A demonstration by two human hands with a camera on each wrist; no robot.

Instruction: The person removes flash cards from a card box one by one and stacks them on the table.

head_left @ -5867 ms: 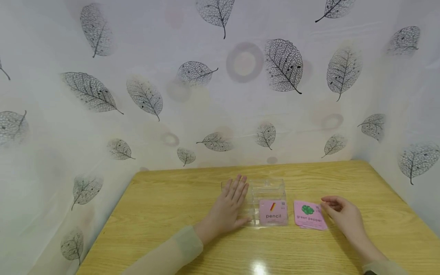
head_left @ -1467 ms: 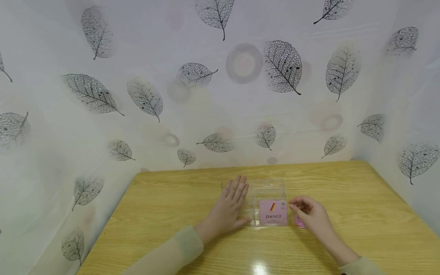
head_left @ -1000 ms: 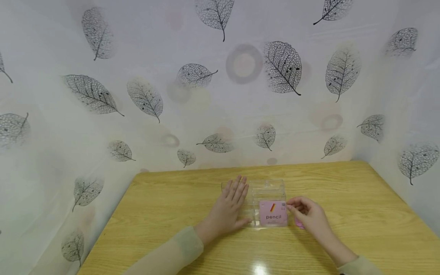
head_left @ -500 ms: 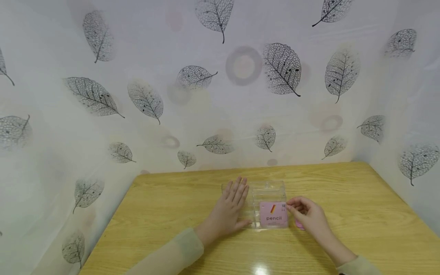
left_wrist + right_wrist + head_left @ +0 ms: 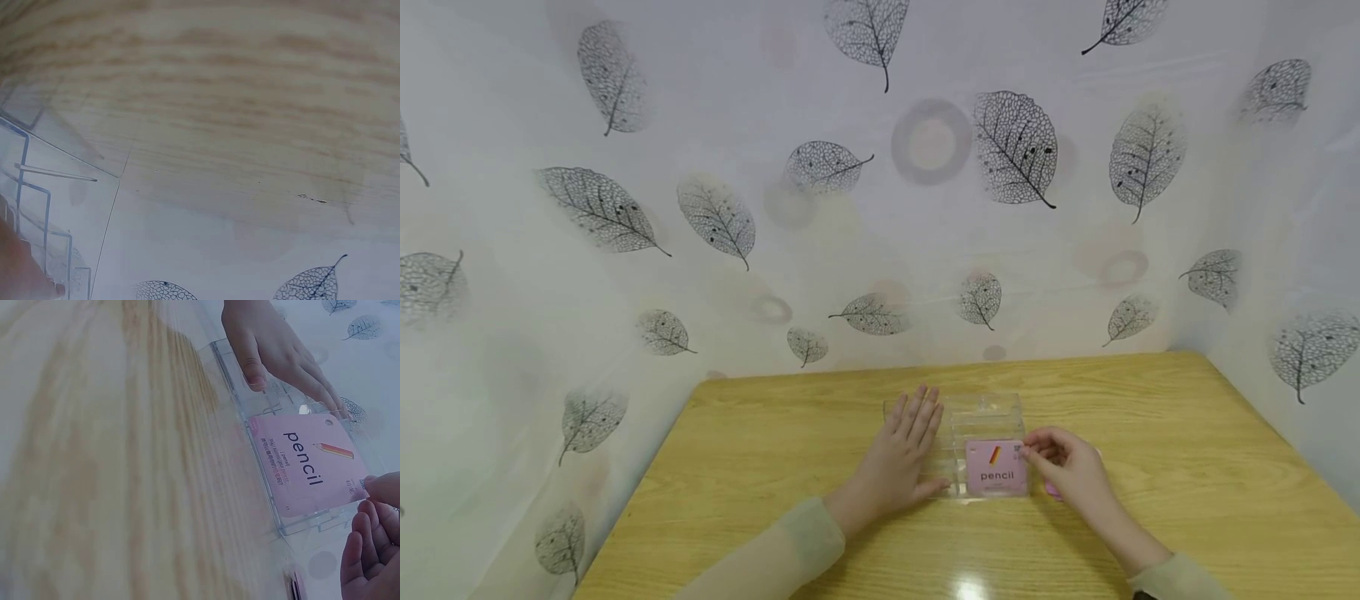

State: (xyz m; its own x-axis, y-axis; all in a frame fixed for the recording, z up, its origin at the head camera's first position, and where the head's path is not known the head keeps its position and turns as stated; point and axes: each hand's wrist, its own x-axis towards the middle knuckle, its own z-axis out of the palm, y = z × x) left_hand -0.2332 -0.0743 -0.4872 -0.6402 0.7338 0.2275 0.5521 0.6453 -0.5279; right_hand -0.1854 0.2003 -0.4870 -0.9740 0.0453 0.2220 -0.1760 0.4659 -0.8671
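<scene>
A pink "pencil" card (image 5: 997, 463) is propped at the front of the right-hand side of a clear plastic holder (image 5: 987, 427), picture facing out, and its right edge is pinched between the thumb and index finger of the right hand (image 5: 1071, 468). The other fingers are loosely curled (pretty clear from the right wrist view). The left part of the holder is covered by the left hand (image 5: 891, 467), fingers laid out straight, slightly spread, thumb set well apart. Some more pink cards (image 5: 1054, 491) are stacked on the wooden surface (image 5: 737, 500) just right of the holder, mostly hidden by the right hand, so the top one can't be read. The background is filled by a leaf-print wall covering (image 5: 842, 250).
</scene>
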